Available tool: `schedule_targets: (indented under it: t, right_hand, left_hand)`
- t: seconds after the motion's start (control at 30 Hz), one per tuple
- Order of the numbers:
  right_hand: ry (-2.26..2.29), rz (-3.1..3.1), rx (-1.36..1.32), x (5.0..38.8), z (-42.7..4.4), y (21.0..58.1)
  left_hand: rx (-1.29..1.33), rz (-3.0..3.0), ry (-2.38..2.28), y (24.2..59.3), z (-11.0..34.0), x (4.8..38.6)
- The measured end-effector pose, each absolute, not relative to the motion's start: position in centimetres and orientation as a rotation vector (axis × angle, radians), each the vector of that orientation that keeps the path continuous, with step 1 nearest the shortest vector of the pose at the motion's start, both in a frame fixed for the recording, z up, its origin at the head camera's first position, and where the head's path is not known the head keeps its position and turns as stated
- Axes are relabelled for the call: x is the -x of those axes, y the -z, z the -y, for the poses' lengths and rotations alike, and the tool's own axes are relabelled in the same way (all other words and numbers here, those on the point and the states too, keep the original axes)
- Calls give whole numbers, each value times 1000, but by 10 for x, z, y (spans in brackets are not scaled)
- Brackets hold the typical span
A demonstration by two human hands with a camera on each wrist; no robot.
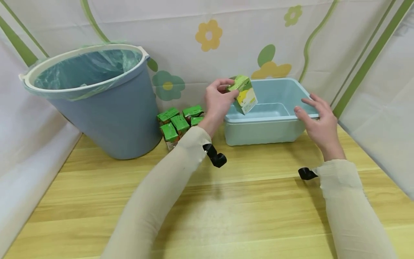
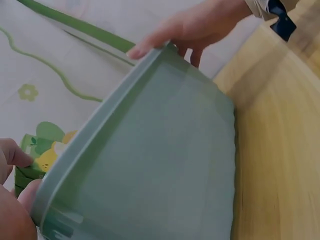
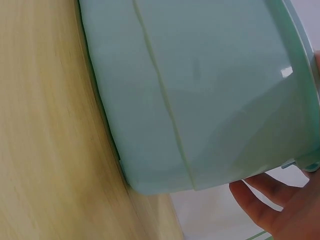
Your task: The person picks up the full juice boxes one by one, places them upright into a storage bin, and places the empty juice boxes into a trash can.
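Note:
My left hand (image 1: 220, 99) pinches a small green drink carton (image 1: 247, 99) between thumb and fingers. The carton has a yellow cartoon picture on its side and is tilted above the left end of a light-blue plastic bin (image 1: 262, 131). In the left wrist view, part of the carton (image 2: 37, 160) shows behind the bin's rim. At the bin's right end, my right hand (image 1: 321, 126) rests on the rim with its fingers spread. The right wrist view has its lower fingers (image 3: 255, 200) against the outer wall. Further contents of the bin are partly hidden.
On the left stands a tall blue-grey bucket (image 1: 110, 118) lined with a clear plastic bag. Several green-topped cartons (image 1: 180, 124) are clustered between it and my left forearm. Everything stands on a wooden table (image 1: 226, 216), with a flower-printed cloth (image 1: 181, 46) behind.

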State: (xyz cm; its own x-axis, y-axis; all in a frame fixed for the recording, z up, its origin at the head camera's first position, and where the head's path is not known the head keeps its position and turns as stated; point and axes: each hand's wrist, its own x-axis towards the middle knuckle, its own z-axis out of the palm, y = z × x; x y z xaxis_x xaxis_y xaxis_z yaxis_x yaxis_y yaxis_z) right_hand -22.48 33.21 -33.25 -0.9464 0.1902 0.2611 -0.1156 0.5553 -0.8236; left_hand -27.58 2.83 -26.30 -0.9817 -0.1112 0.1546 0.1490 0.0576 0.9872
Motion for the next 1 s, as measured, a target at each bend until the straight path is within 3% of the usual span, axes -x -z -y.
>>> schedule_targets:
  t: [0.6,1.0]
  right_hand:
    - [-1332,2460,68,222,-334,329]
    - [-1326,2459,74,220,-336,326]
  left_hand:
    - [558,2648,1334,268,-29,293]
    - [749,2923,849,262,-35,296]
